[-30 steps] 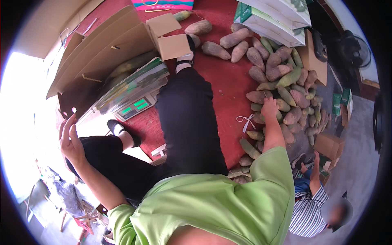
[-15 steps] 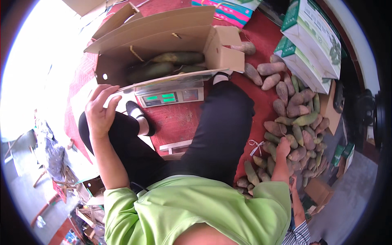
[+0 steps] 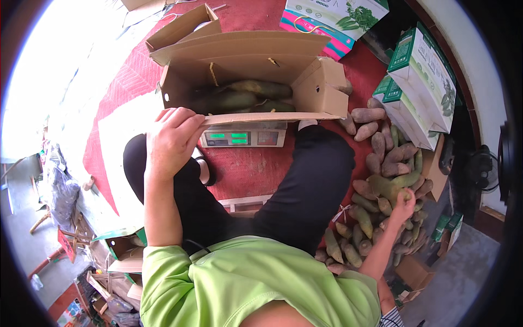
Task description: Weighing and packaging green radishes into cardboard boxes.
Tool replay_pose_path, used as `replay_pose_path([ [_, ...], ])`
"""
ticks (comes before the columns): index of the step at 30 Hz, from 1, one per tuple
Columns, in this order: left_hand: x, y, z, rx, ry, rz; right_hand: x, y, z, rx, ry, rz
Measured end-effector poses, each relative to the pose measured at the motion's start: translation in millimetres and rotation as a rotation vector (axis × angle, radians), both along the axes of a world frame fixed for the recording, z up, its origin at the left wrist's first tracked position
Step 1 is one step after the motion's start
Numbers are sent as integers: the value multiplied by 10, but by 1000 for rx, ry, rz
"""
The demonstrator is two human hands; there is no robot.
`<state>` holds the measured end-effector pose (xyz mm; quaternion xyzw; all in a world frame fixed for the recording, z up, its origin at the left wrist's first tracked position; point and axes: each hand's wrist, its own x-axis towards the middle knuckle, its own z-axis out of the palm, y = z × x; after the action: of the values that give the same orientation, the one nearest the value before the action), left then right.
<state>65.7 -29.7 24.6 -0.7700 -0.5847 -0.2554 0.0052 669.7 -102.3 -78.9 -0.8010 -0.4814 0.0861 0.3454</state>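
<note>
A cardboard carton (image 3: pixel 245 44) stands open in front of me, with several long dark green radishes (image 3: pixel 234 101) lying in it. Under its near side shows a scale (image 3: pixel 267 138) with lit green digits. My left hand (image 3: pixel 173 136) is closed over the near left edge of the carton, fingers on top. Out to the right, my right hand (image 3: pixel 404 206) is closed around one end of a large green radish (image 3: pixel 385 187), slightly blurred, above a heap of green and reddish-brown roots (image 3: pixel 376 163). Part of the heap is hidden by my right forearm.
White and green gift boxes (image 3: pixel 422 82) stand at the far right, beside a dark fan (image 3: pixel 485 166). A pink and blue box (image 3: pixel 321 37) lies at the back. Red matting (image 3: pixel 239 182) covers the floor. Another person's striped sleeve (image 3: pixel 391 318) shows at the lower right.
My left hand has closed onto the carton's edge. My right hand has moved right and away from me over the heap, and a large green radish is in it. The view has shifted.
</note>
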Motion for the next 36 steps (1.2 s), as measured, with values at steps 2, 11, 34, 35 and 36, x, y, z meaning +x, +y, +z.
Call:
replay_pose_path([
  [2,-27,-9,-6,4,5,-2,-427,310,463,165,190,81],
  [11,-1,7,-11,29,7,-31,-1857,1259,1874,480,543,578],
  [34,165,-1,-31,-41,-19,17,-2038,1196,-59,80,831,314],
  [35,178,14,-40,-23,-1,4,-1857,985,-408,3,825,228],
  [36,186,29,-58,8,16,-18,-1705,754,-771,-76,822,146],
])
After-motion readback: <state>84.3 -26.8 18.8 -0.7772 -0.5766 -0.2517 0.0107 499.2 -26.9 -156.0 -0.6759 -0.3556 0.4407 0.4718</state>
